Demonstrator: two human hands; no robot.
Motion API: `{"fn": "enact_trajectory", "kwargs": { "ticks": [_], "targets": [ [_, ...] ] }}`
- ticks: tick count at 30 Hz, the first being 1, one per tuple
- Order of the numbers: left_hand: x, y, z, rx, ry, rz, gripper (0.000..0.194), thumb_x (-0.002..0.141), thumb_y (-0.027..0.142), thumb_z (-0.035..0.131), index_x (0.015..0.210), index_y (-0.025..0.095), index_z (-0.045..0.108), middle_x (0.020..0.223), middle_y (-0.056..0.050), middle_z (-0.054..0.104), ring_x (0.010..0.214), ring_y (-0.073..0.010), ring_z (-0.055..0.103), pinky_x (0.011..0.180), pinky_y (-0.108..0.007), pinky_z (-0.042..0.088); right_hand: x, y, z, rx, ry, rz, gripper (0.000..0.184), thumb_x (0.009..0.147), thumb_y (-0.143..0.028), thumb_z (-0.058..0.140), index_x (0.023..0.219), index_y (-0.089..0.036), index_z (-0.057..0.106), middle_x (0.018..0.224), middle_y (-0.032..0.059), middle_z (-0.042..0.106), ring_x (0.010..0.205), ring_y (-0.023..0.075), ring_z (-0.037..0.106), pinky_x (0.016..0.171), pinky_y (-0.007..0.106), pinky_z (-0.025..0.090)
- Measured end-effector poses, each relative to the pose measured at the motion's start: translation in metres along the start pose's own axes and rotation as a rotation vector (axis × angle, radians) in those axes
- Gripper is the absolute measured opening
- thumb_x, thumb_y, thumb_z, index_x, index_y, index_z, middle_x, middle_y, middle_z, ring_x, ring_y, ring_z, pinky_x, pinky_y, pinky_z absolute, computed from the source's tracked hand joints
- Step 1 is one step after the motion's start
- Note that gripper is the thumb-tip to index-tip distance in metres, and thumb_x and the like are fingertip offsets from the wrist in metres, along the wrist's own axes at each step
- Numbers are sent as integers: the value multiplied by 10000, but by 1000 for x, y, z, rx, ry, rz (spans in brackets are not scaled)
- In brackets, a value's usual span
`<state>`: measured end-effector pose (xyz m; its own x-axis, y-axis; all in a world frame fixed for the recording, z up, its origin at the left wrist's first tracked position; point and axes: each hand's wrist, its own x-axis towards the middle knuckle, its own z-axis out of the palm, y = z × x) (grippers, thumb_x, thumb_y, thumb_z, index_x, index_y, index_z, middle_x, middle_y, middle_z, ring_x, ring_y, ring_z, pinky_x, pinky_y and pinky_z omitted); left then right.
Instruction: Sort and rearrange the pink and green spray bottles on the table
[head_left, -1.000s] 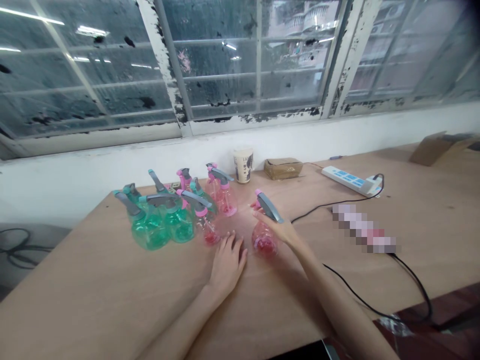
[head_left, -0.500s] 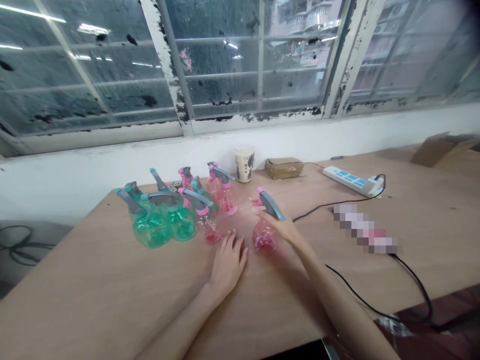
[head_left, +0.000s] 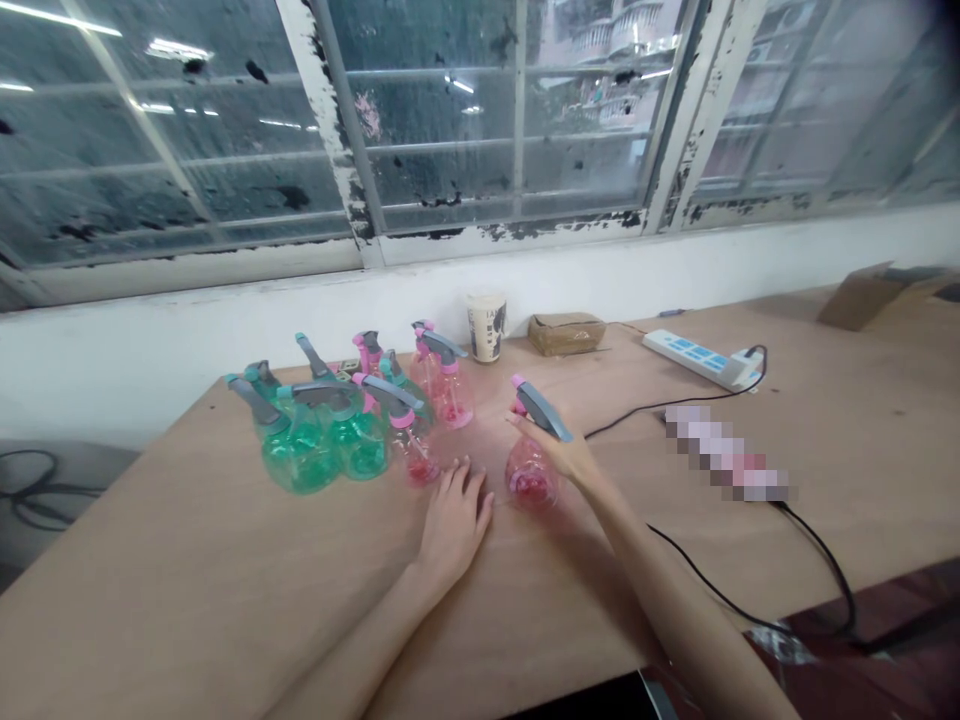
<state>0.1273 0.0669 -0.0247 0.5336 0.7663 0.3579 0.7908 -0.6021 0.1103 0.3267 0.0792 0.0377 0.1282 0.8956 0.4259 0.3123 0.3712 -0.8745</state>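
Observation:
My right hand (head_left: 559, 445) is wrapped round the neck of a pink spray bottle (head_left: 531, 478), just under its grey and pink trigger head. The bottle stands upright on the wooden table (head_left: 300, 600). Flat on the tabletop between the bottles lies my left hand (head_left: 452, 515), its fingers stretched out and holding nothing. Just beyond its fingertips stands another pink spray bottle (head_left: 415, 462). Green spray bottles (head_left: 300, 460) cluster to the left, with more pink spray bottles (head_left: 454, 400) behind them.
A paper cup (head_left: 487, 335) and a small brown cardboard box (head_left: 566, 333) stand by the wall. To the right lie a white power strip (head_left: 697, 358), black cables (head_left: 720, 594) and a blurred-out object (head_left: 724, 452). An open carton (head_left: 862, 297) sits at the far right.
The fingers of my right hand have drawn in closer round the bottle's neck. My left hand stays flat in the same place. The view has shifted slightly.

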Motion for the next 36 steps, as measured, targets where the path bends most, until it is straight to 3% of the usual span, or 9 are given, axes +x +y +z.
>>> {"fn": "enact_trajectory", "kwargs": {
  "ticks": [4, 7, 15, 24, 31, 36],
  "targets": [
    [1, 1, -1, 12, -28, -8, 353, 935, 293, 423, 1202, 124, 577, 1304, -165, 559, 1234, -296, 493, 1036, -484, 417, -2, -3, 1, -12, 41, -10, 163, 796, -370, 577, 827, -234, 661, 739, 3, 623, 694, 179, 596, 686, 330, 498],
    [1, 2, -3, 24, -36, -7, 345, 930, 285, 435, 1193, 119, 584, 1295, -169, 565, 1235, -299, 492, 1039, -483, 415, -3, -5, 3, 3, 17, -39, 139, 788, -354, 590, 802, -230, 652, 742, 3, 623, 689, 174, 592, 689, 322, 500],
    [1, 0, -2, 12, -18, 3, 340, 932, 290, 424, 1191, 135, 579, 1294, -163, 568, 1228, -295, 502, 1029, -494, 423, 0, -3, 5, 56, -54, -31, 331, 821, -450, 602, 1072, -241, 650, 1026, 51, 690, 930, 208, 637, 885, 371, 477],
    [0, 0, 0, 0, -4, 5, 345, 937, 298, 405, 1192, 139, 575, 1297, -164, 563, 1230, -294, 497, 1024, -497, 422, 1, -6, 6, 130, -71, -45, 467, 804, -457, 638, 1235, -282, 592, 1157, 69, 672, 1078, 234, 614, 966, 417, 461],
    [1, 0, -1, 1, -21, 0, 347, 937, 293, 409, 1189, 125, 578, 1298, -172, 563, 1236, -297, 495, 1030, -494, 421, 2, 0, 4, 64, -37, -39, 400, 818, -382, 618, 1199, -261, 612, 1134, 73, 684, 906, 216, 669, 859, 392, 519],
    [1, 2, -4, -12, -24, 2, 338, 938, 293, 407, 1188, 136, 571, 1295, -166, 565, 1245, -294, 488, 1031, -498, 421, 11, 4, 0, 16, 60, -88, 387, 785, -290, 611, 1167, -238, 634, 944, 57, 724, 816, 218, 676, 842, 390, 508]
  ]
}}
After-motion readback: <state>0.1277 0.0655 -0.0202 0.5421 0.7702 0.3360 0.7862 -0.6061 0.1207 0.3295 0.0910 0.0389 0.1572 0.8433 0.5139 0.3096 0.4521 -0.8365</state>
